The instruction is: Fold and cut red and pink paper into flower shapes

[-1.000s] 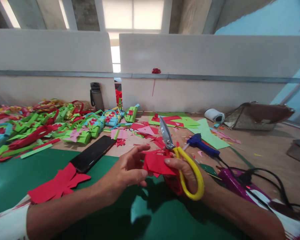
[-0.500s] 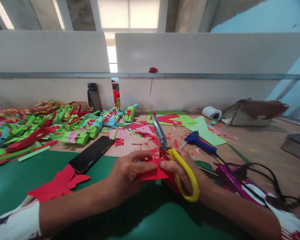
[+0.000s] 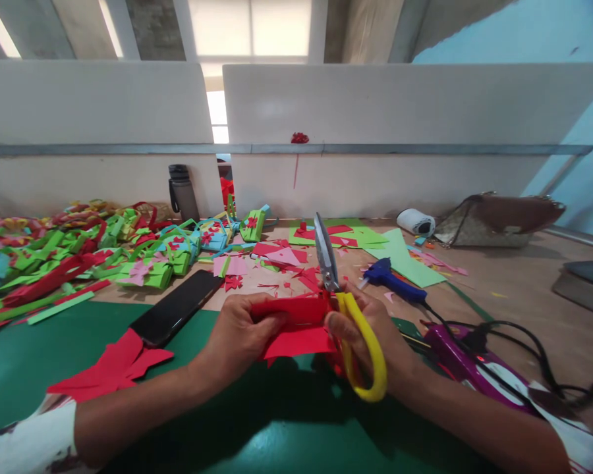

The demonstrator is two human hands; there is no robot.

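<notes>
Pinched in my left hand (image 3: pixel 244 336) is a folded piece of red paper (image 3: pixel 299 340), held in front of me above the green tabletop. My right hand (image 3: pixel 368 326) is closed around the yellow handles of a pair of scissors (image 3: pixel 329 260), blades pointing up and away. The right fingers also meet the paper's right end; how firmly they grip it is hidden. A red paper flower shape (image 3: pixel 111 368) lies by my left forearm, its tip against a black phone (image 3: pixel 175 308).
Small green and blue paper bags (image 3: pixel 151 268) crowd the left. Red and pink scraps lie ahead. On the right are a blue glue gun (image 3: pixel 395 280), a purple power strip (image 3: pixel 469 359) with cables, green sheets (image 3: pixel 408 260) and a handbag (image 3: pixel 499 220). A bottle (image 3: pixel 182 194) stands behind.
The red paper has opened up and now shows a fold line. My left hand has shifted left along it. The scissors still sit in my right hand, blades slightly further right.
</notes>
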